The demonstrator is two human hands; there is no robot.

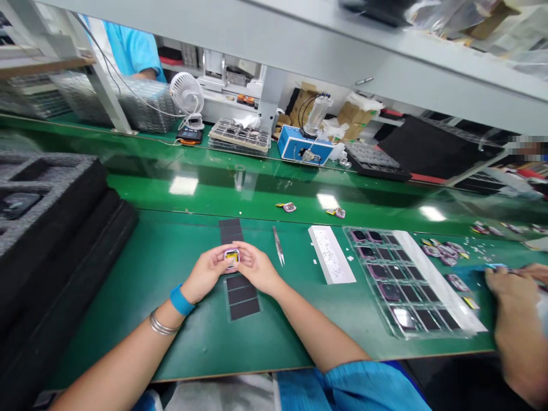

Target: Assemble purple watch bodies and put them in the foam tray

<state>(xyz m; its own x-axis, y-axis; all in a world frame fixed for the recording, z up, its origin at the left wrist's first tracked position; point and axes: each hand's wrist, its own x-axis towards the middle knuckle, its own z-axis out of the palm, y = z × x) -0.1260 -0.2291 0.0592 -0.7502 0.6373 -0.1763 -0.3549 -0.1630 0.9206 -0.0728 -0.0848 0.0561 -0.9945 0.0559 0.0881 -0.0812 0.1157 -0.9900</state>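
Green work mat (128, 342) runs under both forearms to its near edge. Left hand (205, 273) and right hand (257, 267) grasp a small pink-framed component (232, 257) at centre, held firmly between the fingertips. Tweezers (278, 245) lie near at 2 o'clock; black foam tray (55, 228) limits 9 o'clock; clear tray (398, 279) sits at 3 o'clock.

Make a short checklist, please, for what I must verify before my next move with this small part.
1. Small part in left hand and right hand: ok, both hold it.
2. Surface of the part: cannot tell, too small.
3. Tweezers on the green mat: ok, beside the right hand.
4. Black strips: ok, flat on the mat.
5. Clear tray: ok, resting on the mat.
6. Co-worker's hand: not ok, close beside the tray.
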